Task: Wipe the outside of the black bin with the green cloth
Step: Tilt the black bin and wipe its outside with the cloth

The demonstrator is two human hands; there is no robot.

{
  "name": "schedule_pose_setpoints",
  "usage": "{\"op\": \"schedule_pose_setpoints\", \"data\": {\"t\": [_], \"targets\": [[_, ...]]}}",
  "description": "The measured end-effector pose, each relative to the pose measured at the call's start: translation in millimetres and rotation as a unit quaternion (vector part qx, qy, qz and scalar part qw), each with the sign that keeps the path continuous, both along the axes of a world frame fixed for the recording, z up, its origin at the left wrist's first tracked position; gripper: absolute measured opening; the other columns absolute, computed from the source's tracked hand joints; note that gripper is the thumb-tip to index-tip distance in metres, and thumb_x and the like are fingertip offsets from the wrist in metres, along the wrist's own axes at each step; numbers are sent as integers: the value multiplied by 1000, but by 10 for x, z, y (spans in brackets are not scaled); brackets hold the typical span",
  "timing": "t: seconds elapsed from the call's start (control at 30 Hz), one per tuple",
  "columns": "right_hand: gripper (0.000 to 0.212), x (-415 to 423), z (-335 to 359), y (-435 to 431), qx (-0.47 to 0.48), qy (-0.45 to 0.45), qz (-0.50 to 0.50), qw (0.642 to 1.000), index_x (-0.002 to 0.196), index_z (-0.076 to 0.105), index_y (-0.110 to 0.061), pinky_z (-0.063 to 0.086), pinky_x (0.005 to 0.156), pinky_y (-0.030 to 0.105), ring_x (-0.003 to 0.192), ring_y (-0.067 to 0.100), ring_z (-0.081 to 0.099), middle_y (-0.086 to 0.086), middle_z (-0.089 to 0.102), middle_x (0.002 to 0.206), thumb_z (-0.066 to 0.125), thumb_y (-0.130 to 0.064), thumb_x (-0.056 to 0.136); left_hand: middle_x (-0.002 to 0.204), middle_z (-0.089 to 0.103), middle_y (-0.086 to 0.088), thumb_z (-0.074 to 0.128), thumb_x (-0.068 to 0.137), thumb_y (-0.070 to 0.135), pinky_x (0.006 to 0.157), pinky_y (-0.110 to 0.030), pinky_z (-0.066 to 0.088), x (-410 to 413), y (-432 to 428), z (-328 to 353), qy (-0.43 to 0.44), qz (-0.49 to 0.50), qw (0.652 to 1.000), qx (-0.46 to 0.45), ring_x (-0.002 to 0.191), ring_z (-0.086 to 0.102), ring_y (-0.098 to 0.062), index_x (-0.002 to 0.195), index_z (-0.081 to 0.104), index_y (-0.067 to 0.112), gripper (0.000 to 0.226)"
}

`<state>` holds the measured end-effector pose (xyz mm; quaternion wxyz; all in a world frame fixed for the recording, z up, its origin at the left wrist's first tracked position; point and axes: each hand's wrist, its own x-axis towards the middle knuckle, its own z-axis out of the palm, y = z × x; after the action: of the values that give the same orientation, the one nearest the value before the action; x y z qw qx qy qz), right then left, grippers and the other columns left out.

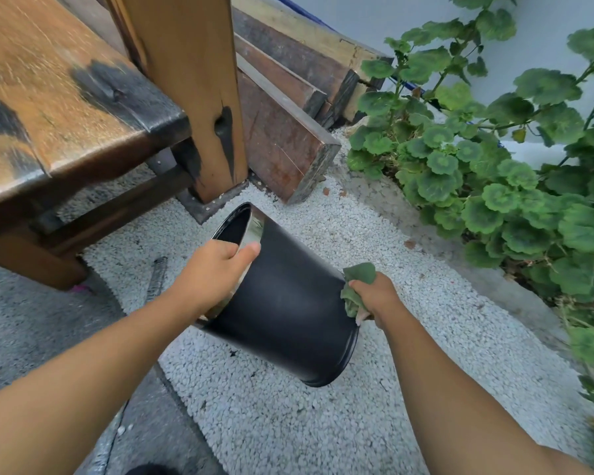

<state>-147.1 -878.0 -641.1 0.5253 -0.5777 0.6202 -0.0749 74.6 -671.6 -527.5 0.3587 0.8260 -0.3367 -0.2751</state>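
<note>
Head: left fingers (249, 251) grip one black bin (288, 303), right fingers (360, 288) one green cloth (361, 272).

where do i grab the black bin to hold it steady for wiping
Grip the round glossy black bin by its open rim, from the mouth end, thumb outside, fingers inside, as the left hand does. It is tilted mouth-up, and its smooth wall offers no edge. That leaves the wall free for the crumpled green cloth in the right hand.
</note>
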Motion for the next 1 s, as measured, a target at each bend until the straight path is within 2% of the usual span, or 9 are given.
{"op": "schedule_pose_setpoints", "data": {"t": [0.07, 0.13, 0.23, 0.3, 0.37, 0.47, 0.53, 0.87, 1.0], "targets": [[8, -54, 37, 116, 7, -25, -2, 1000, 94, 69, -11, 56, 46, 36, 51, 28, 71, 15, 74, 76, 62, -9, 94, 61, 35, 11, 50, 88, 66, 53, -32, 20, 112, -63, 55, 81, 25, 996, 11, 54, 33, -9, 59, 34, 29, 49], [10, -103, 45, 272, -6, -46, 4, 999, 100, 69, -12, 62, 58, 45, 67, 31, 74, 15, 75, 87, 61, -10, 94, 90, 48, -1, 48, 90, 64, 65, -32, 34, 214, -123, 47, 94, 29, 993, 68, 79, 46, -16, 83, 50, 22, 42], [19, -209, 29, 506, -33, -38, 5, 999, 113, 65, -15, 60, 85, 57, 92, 36, 72, 13, 73, 101, 63, -13, 94, 136, 53, -7, 53, 74, 83, 91, -40, 49, 376, -137, 174, 214, -50, 940, 261, 106, 62, -27, 132, 58, 23, 84], [18, -340, -22, 659, -29, -48, -12, 998, 113, 63, -18, 59, 87, 57, 93, 33, 72, 11, 73, 101, 64, -13, 95, 130, 64, -12, 54, 57, 94, 71, -37, 58, 490, -183, 271, 345, -181, 865, 315, 87, 72, -32, 130, 65, 22, 102], [17, -476, -53, 821, -25, -71, -33, 997, 107, 63, -23, 61, 85, 48, 94, 27, 72, 6, 73, 100, 67, -10, 96, 119, 71, -17, 54, 67, 88, 75, -43, 62, 473, -322, 328, 398, -198, 849, 284, 95, 73, -36, 129, 65, 17, 95], [21, -552, -76, 979, -30, -106, -50, 993, 103, 63, -27, 60, 82, 39, 92, 22, 73, 5, 74, 100, 68, -9, 95, 125, 62, -9, 58, 85, 66, 87, -43, 52, 267, -619, 215, 224, -10, 953, 202, 112, 62, -32, 134, 50, 6, 78], [21, -543, -86, 1069, -28, -121, -63, 990, 105, 64, -27, 61, 85, 41, 93, 21, 73, 4, 74, 102, 69, -9, 95, 116, 58, -13, 57, 94, 52, 78, -35, 42, 135, -695, 127, 114, 35, 980, 162, 99, 57, -27, 111, 55, 1, 54], [26, -337, 43, 1408, -105, -148, -128, 975, 108, 56, -35, 55, 72, 23, 92, 12, 71, -7, 71, 102, 70, -18, 95, 53, 27, 3, 66, 84, 32, 52, -32, 18, 272, -506, 416, -27, 23, 995, 91, 50, 28, -18, 57, 26, 19, 51], [28, -213, -26, 1753, -87, -135, -168, 973, 107, 53, -38, 64, 59, 47, 81, 17, 74, -4, 71, 97, 70, -20, 95, 42, 33, 3, 57, 88, 55, 50, -33, 27, 238, -427, 329, -56, 80, 991, 88, 47, 40, -23, 50, 25, 18, 62]]}}
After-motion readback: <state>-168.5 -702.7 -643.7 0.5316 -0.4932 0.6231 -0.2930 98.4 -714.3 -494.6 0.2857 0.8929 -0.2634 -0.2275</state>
